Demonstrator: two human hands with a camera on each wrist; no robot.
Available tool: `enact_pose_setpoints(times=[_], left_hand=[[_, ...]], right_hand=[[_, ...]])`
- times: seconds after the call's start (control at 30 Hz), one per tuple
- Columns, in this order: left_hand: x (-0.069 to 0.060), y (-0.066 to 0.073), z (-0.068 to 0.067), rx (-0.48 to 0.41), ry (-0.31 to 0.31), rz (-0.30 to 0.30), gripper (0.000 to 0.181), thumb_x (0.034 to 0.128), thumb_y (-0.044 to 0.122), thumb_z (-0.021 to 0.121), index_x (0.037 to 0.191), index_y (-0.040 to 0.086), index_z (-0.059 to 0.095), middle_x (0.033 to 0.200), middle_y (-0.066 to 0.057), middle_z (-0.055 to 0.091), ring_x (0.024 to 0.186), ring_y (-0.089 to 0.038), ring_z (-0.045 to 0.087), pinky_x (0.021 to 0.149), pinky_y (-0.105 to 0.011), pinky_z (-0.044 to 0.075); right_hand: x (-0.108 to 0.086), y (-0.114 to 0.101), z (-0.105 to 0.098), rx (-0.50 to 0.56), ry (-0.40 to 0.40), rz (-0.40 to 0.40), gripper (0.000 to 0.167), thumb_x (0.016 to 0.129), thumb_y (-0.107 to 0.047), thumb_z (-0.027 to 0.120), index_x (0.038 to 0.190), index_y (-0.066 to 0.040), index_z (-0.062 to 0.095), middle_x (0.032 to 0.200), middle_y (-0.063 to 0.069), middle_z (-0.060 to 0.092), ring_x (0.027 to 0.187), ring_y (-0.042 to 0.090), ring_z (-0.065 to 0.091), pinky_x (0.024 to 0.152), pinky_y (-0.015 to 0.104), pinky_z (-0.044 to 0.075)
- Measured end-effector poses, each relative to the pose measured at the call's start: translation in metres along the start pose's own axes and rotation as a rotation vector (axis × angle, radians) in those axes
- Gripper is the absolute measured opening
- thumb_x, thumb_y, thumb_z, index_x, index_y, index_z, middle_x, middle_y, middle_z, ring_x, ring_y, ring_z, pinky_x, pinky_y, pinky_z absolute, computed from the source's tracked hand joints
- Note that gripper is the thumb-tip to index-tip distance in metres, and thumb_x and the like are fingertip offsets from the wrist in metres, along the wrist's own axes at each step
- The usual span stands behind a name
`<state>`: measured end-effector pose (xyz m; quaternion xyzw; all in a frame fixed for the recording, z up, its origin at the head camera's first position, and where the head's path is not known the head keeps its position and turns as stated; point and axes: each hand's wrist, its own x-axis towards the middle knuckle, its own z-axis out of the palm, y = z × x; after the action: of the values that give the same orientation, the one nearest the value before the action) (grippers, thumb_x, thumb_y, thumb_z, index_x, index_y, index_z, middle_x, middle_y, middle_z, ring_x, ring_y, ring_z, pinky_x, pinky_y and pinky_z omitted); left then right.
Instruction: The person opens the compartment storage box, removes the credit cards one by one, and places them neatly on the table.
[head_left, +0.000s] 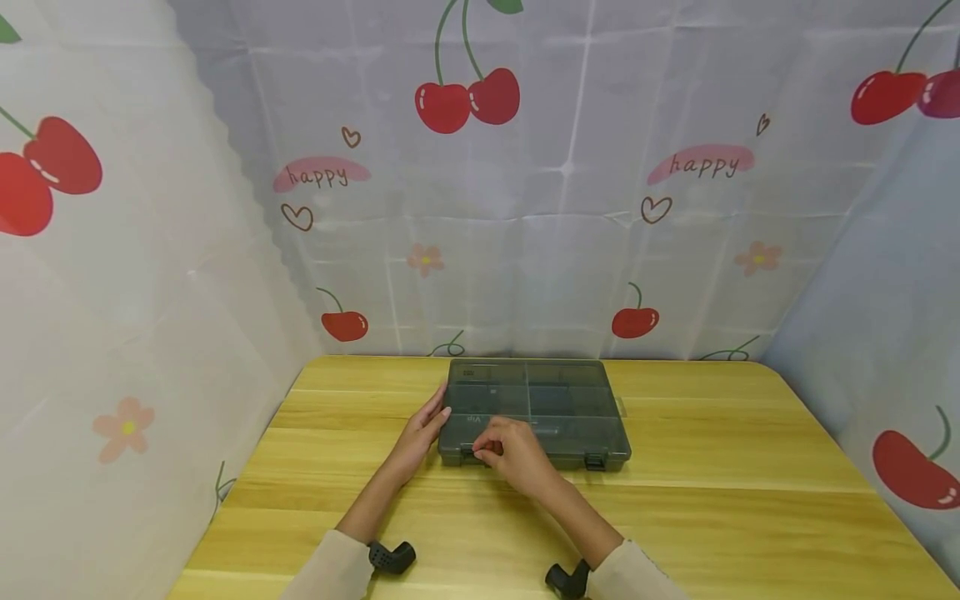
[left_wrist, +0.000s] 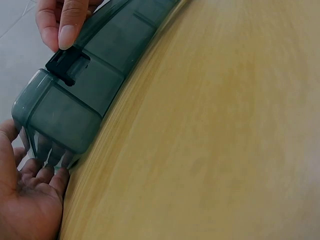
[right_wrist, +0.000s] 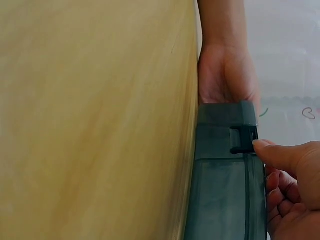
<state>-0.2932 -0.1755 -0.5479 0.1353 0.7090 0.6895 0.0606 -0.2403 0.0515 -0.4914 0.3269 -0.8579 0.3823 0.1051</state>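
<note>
A dark translucent plastic compartment box (head_left: 566, 400) lies flat near the back of the table, its lid down. Two black latches are on its front; the left latch (left_wrist: 62, 65) is near the corner, the right latch (head_left: 595, 462) farther along. My left hand (head_left: 417, 433) rests along the box's left side, fingers touching the side wall and thumb near the top edge. With curled fingers, my right hand (head_left: 516, 454) pinches the left latch between thumb (right_wrist: 272, 152) and index finger. The remaining right fingers curl over the lid, partly hidden in the head view.
The wooden table (head_left: 720, 533) has rounded back corners. A curtain (head_left: 525, 192) with cherry prints hangs behind it and on both sides. Black wrist-worn devices show below the left wrist (head_left: 392, 557) and the right wrist (head_left: 567, 579).
</note>
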Motion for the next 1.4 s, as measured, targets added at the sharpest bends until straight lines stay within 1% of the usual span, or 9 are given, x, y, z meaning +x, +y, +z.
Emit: enact_pose_setpoints(times=[0.3, 0.6, 0.77, 1.0, 1.17, 1.4], left_hand=[[0.0007, -0.0013, -0.0016, 0.000, -0.006, -0.010, 0.065, 0.1063, 0.039, 0.053, 0.163, 0.024, 0.024, 0.169, 0.002, 0.014, 0.154, -0.023, 0.015, 0.123, -0.053, 0.021], [-0.0002, 0.0004, -0.0022, 0.001, -0.006, -0.010, 0.068, 0.1056, 0.040, 0.054, 0.163, 0.022, 0.023, 0.169, 0.002, 0.013, 0.154, -0.023, 0.015, 0.123, -0.052, 0.021], [0.0008, 0.0003, -0.0018, -0.001, -0.012, -0.009, 0.067, 0.1061, 0.039, 0.054, 0.163, 0.023, 0.022, 0.169, 0.002, 0.013, 0.154, -0.024, 0.015, 0.123, -0.052, 0.021], [0.0012, 0.0010, -0.0009, -0.011, 0.001, -0.011, 0.066, 0.1058, 0.037, 0.055, 0.163, 0.022, 0.024, 0.169, 0.001, 0.014, 0.154, -0.023, 0.016, 0.123, -0.050, 0.022], [0.0011, -0.0009, -0.0006, -0.008, -0.001, -0.001, 0.065, 0.1066, 0.036, 0.054, 0.163, 0.021, 0.024, 0.169, 0.000, 0.014, 0.154, -0.024, 0.016, 0.123, -0.052, 0.022], [0.0010, -0.0022, -0.0012, -0.002, -0.003, -0.006, 0.063, 0.1076, 0.034, 0.052, 0.163, 0.023, 0.024, 0.169, 0.002, 0.014, 0.154, -0.021, 0.016, 0.123, -0.052, 0.022]], right_hand=[[0.0000, -0.0002, 0.0002, 0.015, 0.006, 0.005, 0.005, 0.085, -0.006, 0.080, 0.088, -0.010, 0.080, 0.079, -0.008, 0.061, 0.065, 0.002, 0.051, 0.057, 0.019, 0.050], [0.0003, -0.0011, 0.0004, 0.009, 0.002, 0.002, 0.005, 0.086, -0.005, 0.079, 0.088, -0.009, 0.080, 0.079, -0.007, 0.061, 0.066, 0.002, 0.052, 0.058, 0.019, 0.050], [0.0003, -0.0002, 0.0008, 0.010, 0.003, 0.003, 0.005, 0.086, -0.004, 0.079, 0.088, -0.008, 0.080, 0.079, -0.007, 0.061, 0.065, 0.002, 0.052, 0.057, 0.018, 0.050], [0.0010, 0.0001, 0.0002, 0.017, 0.013, -0.001, 0.006, 0.084, -0.004, 0.080, 0.086, -0.009, 0.080, 0.079, -0.006, 0.062, 0.065, 0.003, 0.054, 0.058, 0.019, 0.052], [0.0004, 0.0010, 0.0010, 0.029, 0.020, 0.006, 0.004, 0.085, -0.004, 0.080, 0.085, -0.009, 0.080, 0.080, -0.005, 0.063, 0.066, 0.003, 0.056, 0.059, 0.019, 0.053], [0.0000, -0.0001, 0.0010, 0.030, 0.028, 0.012, 0.005, 0.085, -0.003, 0.080, 0.085, -0.008, 0.080, 0.081, -0.004, 0.063, 0.067, 0.003, 0.055, 0.059, 0.019, 0.052]])
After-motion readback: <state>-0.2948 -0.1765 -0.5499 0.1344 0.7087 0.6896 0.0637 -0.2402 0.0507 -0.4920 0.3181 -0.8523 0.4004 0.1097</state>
